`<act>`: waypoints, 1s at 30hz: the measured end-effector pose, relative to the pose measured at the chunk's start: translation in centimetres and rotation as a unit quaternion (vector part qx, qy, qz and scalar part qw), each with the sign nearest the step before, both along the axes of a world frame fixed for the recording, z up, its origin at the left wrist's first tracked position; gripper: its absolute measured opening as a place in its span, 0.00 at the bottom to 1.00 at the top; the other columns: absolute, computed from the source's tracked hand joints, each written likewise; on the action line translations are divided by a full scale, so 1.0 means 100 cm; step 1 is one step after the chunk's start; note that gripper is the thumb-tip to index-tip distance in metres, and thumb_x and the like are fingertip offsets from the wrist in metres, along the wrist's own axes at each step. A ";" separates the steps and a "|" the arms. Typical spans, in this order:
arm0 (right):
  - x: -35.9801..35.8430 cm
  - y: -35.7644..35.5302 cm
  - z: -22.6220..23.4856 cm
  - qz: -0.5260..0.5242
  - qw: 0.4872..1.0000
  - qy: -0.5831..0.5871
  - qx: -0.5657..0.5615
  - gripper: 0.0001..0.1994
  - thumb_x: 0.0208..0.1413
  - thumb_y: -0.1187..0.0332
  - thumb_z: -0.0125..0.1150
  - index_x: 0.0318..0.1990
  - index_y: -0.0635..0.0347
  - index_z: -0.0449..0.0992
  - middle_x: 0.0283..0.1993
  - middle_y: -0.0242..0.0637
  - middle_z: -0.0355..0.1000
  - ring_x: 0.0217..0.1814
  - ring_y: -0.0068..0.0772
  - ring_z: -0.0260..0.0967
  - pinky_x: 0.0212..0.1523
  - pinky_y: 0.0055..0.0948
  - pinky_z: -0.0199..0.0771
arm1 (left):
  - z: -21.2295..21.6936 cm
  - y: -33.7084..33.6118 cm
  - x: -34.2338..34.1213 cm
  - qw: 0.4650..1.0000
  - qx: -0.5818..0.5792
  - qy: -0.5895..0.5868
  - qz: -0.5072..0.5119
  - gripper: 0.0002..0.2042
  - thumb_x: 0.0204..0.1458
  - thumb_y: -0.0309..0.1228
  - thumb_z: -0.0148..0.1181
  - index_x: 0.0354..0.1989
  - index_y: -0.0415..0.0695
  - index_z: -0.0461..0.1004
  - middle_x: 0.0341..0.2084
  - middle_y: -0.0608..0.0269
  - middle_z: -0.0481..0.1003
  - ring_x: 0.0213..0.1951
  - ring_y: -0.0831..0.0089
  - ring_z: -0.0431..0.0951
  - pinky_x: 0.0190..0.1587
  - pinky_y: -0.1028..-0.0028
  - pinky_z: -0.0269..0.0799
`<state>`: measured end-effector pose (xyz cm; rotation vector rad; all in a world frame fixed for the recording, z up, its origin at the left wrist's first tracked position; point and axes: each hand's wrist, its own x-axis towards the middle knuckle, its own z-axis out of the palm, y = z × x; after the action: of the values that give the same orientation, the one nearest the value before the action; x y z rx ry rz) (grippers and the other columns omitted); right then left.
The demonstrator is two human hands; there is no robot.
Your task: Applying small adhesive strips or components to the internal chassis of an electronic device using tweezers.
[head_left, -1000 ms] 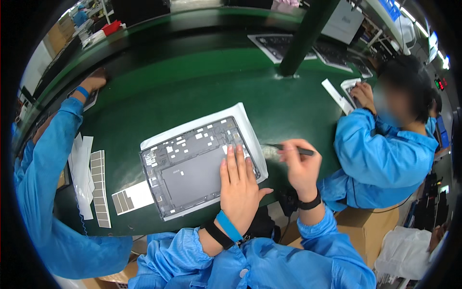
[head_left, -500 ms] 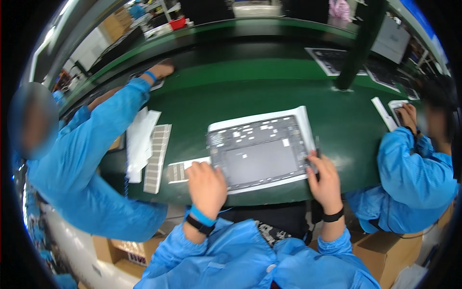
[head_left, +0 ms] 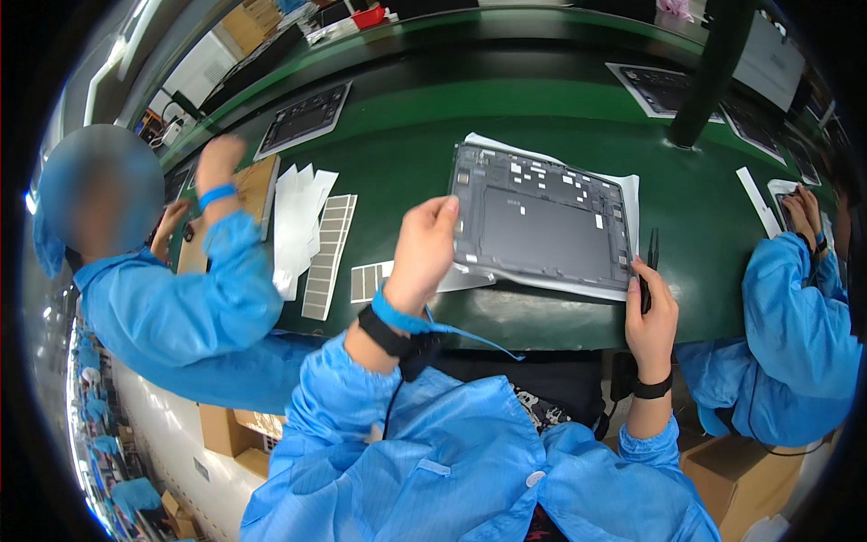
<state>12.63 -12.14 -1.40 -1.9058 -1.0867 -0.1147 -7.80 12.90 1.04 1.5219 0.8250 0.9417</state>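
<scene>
Panel (head_left: 542, 221) now tilted — long axis left-right

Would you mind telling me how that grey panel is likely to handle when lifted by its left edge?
The grey panel looks thin and flat, so probably light but a bit flexible. The left hand grips only one edge, so it may sag. Its small exposed parts suggest fragility; the white sheet beneath could slip.

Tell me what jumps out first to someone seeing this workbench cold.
The big dark grey device panel lying on white sheets in the middle of the green table draws the eye. The left hand grips its left edge, while the right hand at its right edge holds black tweezers. Further left lie strips of grey adhesive pads.
</scene>
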 end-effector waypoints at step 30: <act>0.028 -0.013 0.001 -0.058 0.998 0.034 0.021 0.11 0.49 0.76 0.62 0.42 0.61 0.76 0.44 0.44 0.77 0.47 0.48 0.74 0.49 0.41 0.73 | 0.030 0.140 0.428 0.877 0.122 0.428 -0.184 0.31 0.59 0.52 0.54 0.49 0.29 0.77 0.48 0.43 0.78 0.45 0.56 0.82 0.45 0.63 0.79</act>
<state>15.45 -13.48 -1.32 -1.9212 -0.9230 -0.1354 34.96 26.94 4.01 2.2650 0.9804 0.0377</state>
